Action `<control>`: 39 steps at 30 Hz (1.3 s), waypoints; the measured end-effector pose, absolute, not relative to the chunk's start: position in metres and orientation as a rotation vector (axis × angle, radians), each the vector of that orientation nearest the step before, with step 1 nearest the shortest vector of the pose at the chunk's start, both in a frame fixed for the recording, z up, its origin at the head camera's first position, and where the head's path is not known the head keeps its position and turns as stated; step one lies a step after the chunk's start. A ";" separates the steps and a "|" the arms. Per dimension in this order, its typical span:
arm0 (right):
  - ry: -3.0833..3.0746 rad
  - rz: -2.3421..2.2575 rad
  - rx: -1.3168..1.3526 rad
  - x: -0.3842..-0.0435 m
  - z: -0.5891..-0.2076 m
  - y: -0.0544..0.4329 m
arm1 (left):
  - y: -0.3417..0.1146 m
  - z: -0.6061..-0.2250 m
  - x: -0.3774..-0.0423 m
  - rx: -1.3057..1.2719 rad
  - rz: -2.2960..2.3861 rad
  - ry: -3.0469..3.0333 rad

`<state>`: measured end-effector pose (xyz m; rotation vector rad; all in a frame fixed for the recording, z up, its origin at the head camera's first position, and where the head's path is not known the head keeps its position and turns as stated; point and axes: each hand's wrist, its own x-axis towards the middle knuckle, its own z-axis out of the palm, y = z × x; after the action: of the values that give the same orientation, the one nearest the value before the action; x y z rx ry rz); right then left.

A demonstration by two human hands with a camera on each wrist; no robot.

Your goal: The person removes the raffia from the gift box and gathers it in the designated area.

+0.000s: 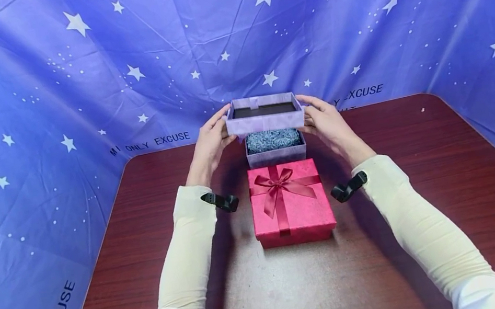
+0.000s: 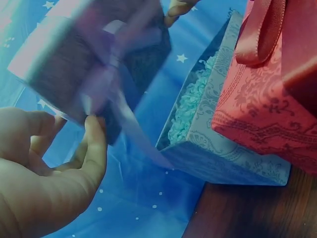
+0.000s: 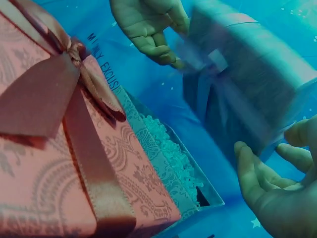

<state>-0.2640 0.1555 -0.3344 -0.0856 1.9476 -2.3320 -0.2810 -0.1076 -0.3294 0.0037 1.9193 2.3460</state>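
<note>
Lavender lid (image 1: 266,123) raised between your two hands, hollow side up, at the far side of the table (image 1: 165,213).
Head view: your left hand (image 1: 209,146) and right hand (image 1: 330,128) pinch its left and right ends; nearer and lower, the lavender base (image 1: 277,158) holds blue shredded paper (image 1: 273,140), anything beneath hidden. Red box (image 1: 303,215) sits nearest, its top on, contents unseen. Left wrist view: your left fingers hold the lid by its edge; its ribbon (image 2: 131,124) hangs beneath toward the base. Best, I judge, to carry that tail clear of the base's rim. Right wrist view: right fingers hold the other end narrowly; lid slightly blurred. Matching pressure at both ends should hold it level without denting the walls.
</note>
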 end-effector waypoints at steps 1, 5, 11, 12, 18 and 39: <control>1.920 -2.352 -0.077 -0.264 -0.334 0.155 | -0.108 -0.330 -0.281 0.008 2.351 1.909; 1.887 -2.371 -0.071 -0.263 -0.334 0.155 | -0.109 -0.330 -0.281 -0.001 2.333 1.915; 1.903 -2.342 -0.067 -0.263 -0.332 0.152 | -0.111 -0.331 -0.282 -0.053 2.273 1.958; 1.908 -2.335 -0.067 -0.263 -0.332 0.151 | -0.112 -0.331 -0.282 -0.060 2.270 1.962; 1.935 -2.300 -0.071 -0.265 -0.327 0.145 | -0.117 -0.328 -0.282 -0.081 2.276 1.973; 1.907 -2.260 -0.081 -0.273 -0.323 0.089 | -0.174 -0.323 -0.274 -0.159 2.265 1.991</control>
<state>-0.2729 0.0892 -0.3231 -0.0811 1.9074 -2.2602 -0.2740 -0.1740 -0.3233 -0.1592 1.9912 2.2652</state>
